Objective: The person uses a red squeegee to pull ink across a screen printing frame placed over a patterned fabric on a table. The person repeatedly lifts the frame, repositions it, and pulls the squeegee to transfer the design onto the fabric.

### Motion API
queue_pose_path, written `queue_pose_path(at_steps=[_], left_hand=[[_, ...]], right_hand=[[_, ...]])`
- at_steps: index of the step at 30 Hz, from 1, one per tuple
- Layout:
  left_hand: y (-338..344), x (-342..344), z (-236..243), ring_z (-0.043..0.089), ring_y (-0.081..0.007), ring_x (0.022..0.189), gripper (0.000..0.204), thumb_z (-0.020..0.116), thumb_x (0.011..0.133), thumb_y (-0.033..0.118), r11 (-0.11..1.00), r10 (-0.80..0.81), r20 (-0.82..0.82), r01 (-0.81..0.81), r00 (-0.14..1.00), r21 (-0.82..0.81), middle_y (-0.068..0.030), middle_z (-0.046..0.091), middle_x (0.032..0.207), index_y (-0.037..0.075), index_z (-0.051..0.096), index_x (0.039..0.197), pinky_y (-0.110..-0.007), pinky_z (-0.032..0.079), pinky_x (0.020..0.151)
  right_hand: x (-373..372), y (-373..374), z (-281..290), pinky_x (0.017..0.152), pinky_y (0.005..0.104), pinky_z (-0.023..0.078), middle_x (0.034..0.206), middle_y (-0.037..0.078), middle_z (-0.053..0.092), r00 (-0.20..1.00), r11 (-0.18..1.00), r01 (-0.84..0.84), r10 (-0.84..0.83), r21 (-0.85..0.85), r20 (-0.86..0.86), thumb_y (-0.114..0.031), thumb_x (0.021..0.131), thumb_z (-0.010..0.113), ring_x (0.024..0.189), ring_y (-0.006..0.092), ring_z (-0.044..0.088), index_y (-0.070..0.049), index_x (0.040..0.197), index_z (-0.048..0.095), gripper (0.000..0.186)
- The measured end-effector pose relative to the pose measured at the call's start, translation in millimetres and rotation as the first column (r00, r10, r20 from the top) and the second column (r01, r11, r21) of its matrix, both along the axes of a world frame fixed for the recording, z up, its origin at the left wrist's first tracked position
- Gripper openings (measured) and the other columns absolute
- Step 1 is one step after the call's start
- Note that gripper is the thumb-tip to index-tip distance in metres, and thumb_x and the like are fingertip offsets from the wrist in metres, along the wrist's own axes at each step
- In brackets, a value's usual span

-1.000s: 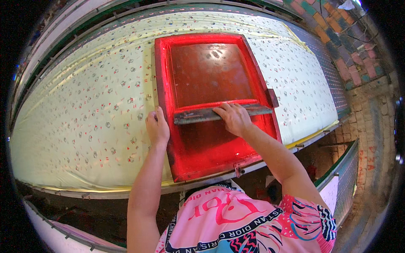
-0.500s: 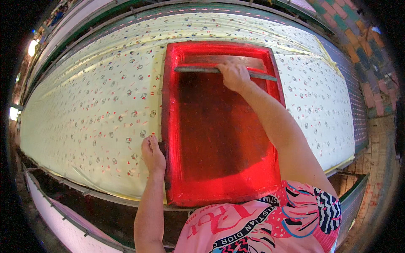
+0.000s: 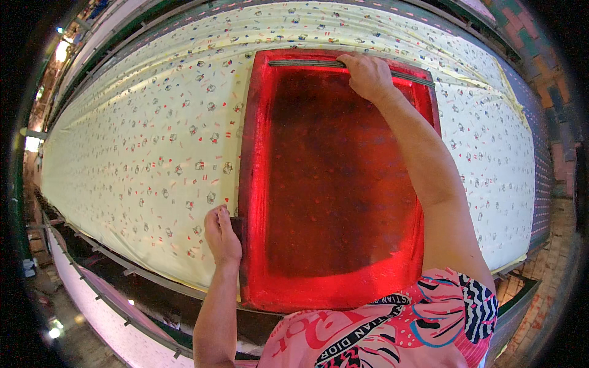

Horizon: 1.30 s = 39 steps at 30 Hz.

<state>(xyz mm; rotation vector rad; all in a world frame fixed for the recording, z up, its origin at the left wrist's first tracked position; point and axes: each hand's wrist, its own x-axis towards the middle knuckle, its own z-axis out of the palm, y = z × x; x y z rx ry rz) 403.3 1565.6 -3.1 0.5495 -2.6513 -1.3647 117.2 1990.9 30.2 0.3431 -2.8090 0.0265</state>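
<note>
We are looking down from above our own head at a long printing table. Nearest to us, at the bottom edge, our pink patterned shirt (image 3: pixel 392 334) is filling the lower right corner. Both bare forearms are reaching up from there.

Our left hand (image 3: pixel 222 236) is resting on the near left side of a red printing screen frame (image 3: pixel 251 184), with the fingers lying flat and close together against the frame's outer edge. It is pressing on the frame rather than wrapping around it. Just beside that hand, the near rail of the table (image 3: pixel 123 270) is running diagonally, with a dark gap below it.

The red screen frame is lying flat on the cloth, a little right of centre, its long sides running away from us. Its mesh (image 3: pixel 337 178) is looking dark red and wet with ink.

Our right arm is stretching across the mesh to the far end of the frame. There, our right hand (image 3: pixel 368 76) is closing over a long grey squeegee (image 3: pixel 307 63), fingers curled down on its top edge. The squeegee is lying across the frame's width, against the far inner edge.

Under and around the frame, a pale yellow cloth (image 3: pixel 135 147) with small scattered motifs is covering the table, spreading far to the left and right. Beyond it, on the right, a brick floor (image 3: pixel 555 122) is showing.
</note>
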Motion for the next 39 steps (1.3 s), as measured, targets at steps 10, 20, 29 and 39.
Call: queue_pose_path(at_steps=[10, 20, 29, 39], left_hand=[[6, 2, 5, 0.066, -0.0278, 0.114, 0.042, 0.051, 0.118, 0.032, 0.998, 0.002, -0.006, -0.002, 1.000, 0.063, -0.0177, 0.069, 0.123, -0.006, 0.067, 0.126, -0.041, 0.051, 0.105], [-4, -2, -7, 0.066, -0.0290, 0.110, 0.047, 0.051, 0.118, 0.037, 0.997, -0.070, -0.037, 0.071, 0.997, 0.017, -0.0179, 0.071, 0.117, -0.006, 0.070, 0.120, -0.041, 0.051, 0.100], [-4, -6, -6, 0.069, -0.0343, 0.107, 0.059, 0.051, 0.116, 0.049, 0.994, -0.110, -0.084, 0.110, 0.990, 0.000, -0.0215, 0.074, 0.110, -0.006, 0.072, 0.116, -0.046, 0.052, 0.097], [-15, -8, -13, 0.072, -0.0428, 0.100, 0.058, 0.056, 0.112, 0.047, 0.985, -0.173, -0.218, 0.168, 0.961, -0.043, -0.0261, 0.077, 0.104, -0.007, 0.075, 0.107, -0.050, 0.054, 0.092]], right_hand=[[-19, 18, 2, 0.100, 0.0538, 0.058, 0.118, 0.019, 0.079, 0.991, 0.998, -0.039, 0.032, 0.050, 0.127, -0.009, 0.089, 0.064, 0.117, 0.0402, 0.074, -0.015, 0.130, 0.076, 0.043], [59, -8, 37, 0.099, 0.0544, 0.061, 0.114, 0.017, 0.081, 0.919, 0.999, 0.009, 0.009, -0.043, 0.393, -0.018, 0.086, 0.067, 0.114, 0.0404, 0.077, -0.013, 0.113, 0.081, 0.030], [232, -61, 44, 0.091, 0.0523, 0.063, 0.106, 0.015, 0.082, 0.897, 0.998, -0.046, 0.054, -0.030, 0.438, -0.020, 0.087, 0.068, 0.105, 0.0385, 0.079, -0.015, 0.107, 0.082, 0.025], [406, -121, 41, 0.088, 0.0534, 0.062, 0.107, 0.014, 0.079, 0.897, 0.998, -0.012, 0.036, -0.058, 0.441, -0.018, 0.089, 0.069, 0.104, 0.0389, 0.078, -0.014, 0.106, 0.080, 0.020]])
